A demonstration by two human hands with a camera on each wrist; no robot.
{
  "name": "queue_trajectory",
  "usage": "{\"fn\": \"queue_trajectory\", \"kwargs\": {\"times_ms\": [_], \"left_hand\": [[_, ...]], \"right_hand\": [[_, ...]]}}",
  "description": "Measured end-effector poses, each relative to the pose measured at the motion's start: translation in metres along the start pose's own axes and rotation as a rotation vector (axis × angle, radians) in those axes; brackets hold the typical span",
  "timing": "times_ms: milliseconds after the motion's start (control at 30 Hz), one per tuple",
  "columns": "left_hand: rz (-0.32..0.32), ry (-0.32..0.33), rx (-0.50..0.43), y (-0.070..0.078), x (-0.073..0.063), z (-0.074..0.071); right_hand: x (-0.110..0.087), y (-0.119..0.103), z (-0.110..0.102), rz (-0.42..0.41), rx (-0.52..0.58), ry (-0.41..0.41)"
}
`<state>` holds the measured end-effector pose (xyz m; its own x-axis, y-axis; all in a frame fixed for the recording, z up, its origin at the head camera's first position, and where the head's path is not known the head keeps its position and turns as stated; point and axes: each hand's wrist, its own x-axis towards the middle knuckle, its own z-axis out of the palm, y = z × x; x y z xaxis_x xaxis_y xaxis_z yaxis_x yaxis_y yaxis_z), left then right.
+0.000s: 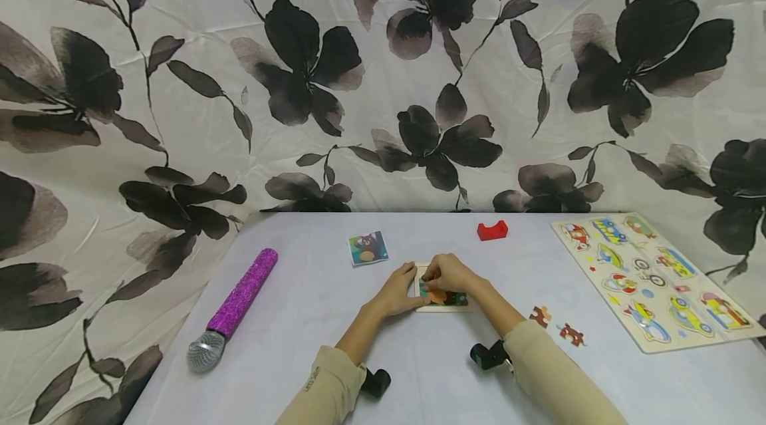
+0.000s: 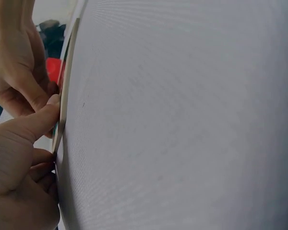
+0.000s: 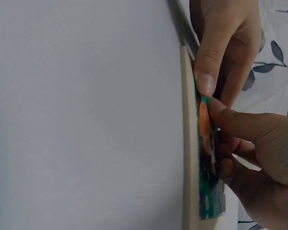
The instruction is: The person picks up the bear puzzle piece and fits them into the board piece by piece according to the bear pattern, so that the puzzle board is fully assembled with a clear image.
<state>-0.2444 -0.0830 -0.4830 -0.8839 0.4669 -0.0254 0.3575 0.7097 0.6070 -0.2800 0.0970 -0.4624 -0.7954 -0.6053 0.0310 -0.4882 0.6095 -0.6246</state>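
Note:
A small jigsaw puzzle tray (image 1: pixel 444 309) with a pale wooden rim lies on the white table, its picture green, dark and orange (image 3: pixel 204 120). My left hand (image 1: pixel 395 290) holds the tray at its left side, the thumb (image 2: pixel 50 108) pressing on the near rim. Over the tray's left part is my right hand (image 1: pixel 450 273), its thumb and fingers bent together at a puzzle piece that they mostly cover. The right thumb (image 3: pixel 221 109) is close beside the left one. Two loose brown puzzle pieces, one nearer the tray (image 1: pixel 540 316) and one farther right (image 1: pixel 571 334), lie beyond my right forearm.
A square bear picture card (image 1: pixel 368 249) lies behind the tray. A red arch-shaped block (image 1: pixel 493 232) stands farther back. To the left lies a glittery purple microphone (image 1: pixel 242 298); to the right, a large vehicle puzzle board (image 1: pixel 658 344). A floral cloth (image 1: pixel 371 92) hangs behind.

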Motion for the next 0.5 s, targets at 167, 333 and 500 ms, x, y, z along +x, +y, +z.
{"fn": "queue_trajectory", "kwargs": {"times_ms": [167, 333, 500], "left_hand": [[-0.006, -0.002, 0.001, 0.000, 0.000, 0.000], [-0.001, 0.007, -0.010, -0.001, 0.001, 0.002], [-0.003, 0.014, -0.009, 0.000, 0.000, 0.002]], "right_hand": [[-0.008, -0.001, 0.005, -0.073, -0.036, 0.041], [-0.018, -0.006, 0.008, -0.165, -0.215, 0.042], [-0.029, -0.014, 0.006, -0.184, -0.349, 0.046]]}}
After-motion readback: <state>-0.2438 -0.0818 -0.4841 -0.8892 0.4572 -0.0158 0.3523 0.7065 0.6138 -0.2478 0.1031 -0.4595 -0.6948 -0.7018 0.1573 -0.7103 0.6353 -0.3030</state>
